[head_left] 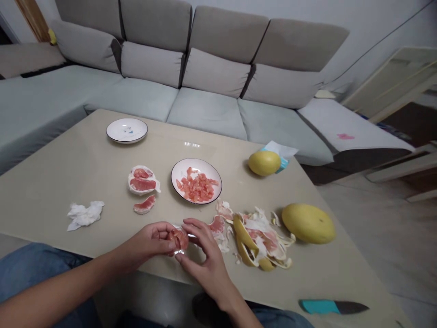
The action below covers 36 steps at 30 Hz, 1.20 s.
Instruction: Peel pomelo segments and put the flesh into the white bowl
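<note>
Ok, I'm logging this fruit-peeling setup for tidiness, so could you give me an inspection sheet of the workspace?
Surface: glossy beige table, with fruit scraps towards its near edge.
Job's things: pomelo segment held between both hands; plate of peeled flesh pieces; part-peeled chunk and loose segment left of that plate; near pomelo and far pomelo, both whole.
Clutter: peel pile right of the hands; crumpled tissue; second plate at the far side; teal-handled knife near the right corner.
Grippers: left hand and right hand both pinch the pomelo segment.
Cables: nothing seen.
Surroundings: grey sofa behind the table; tissue pack behind the far pomelo.
</note>
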Tool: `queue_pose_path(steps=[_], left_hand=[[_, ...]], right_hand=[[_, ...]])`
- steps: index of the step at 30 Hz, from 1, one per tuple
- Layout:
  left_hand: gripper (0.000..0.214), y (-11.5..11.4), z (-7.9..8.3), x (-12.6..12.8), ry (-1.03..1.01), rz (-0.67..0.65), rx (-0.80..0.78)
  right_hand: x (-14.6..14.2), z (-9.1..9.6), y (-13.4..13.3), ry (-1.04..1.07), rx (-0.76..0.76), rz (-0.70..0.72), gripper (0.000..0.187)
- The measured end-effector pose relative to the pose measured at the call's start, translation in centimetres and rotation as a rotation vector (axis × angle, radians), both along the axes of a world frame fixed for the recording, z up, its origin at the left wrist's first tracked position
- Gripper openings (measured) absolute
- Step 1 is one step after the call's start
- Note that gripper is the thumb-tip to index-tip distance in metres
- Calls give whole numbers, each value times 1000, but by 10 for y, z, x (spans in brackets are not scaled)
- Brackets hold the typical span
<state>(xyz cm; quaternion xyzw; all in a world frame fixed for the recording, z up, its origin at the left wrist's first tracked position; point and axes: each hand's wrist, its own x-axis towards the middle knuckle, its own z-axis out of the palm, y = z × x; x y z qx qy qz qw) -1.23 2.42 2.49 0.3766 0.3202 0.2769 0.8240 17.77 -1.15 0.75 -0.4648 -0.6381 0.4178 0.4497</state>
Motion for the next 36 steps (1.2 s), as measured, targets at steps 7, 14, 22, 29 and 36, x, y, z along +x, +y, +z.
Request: queue_pose_path(steps=[7, 14, 22, 29, 36], left_hand=[[19, -1, -5, -1, 130, -11, 100], [25, 0, -3, 0, 119, -81, 100], [33, 6, -2, -1, 232, -97, 188], [33, 5, -20, 1, 493, -87, 408], [28, 6, -12, 0, 451, -115, 503]], right_hand=[[0, 0, 3, 82, -155, -60, 19], [-1, -4, 5, 370, -440, -9, 30], [-3, -7, 7, 504, -581, 29, 33], [-10, -4, 7, 441, -490, -34, 26], [-7, -5, 7, 517, -572, 7, 29]])
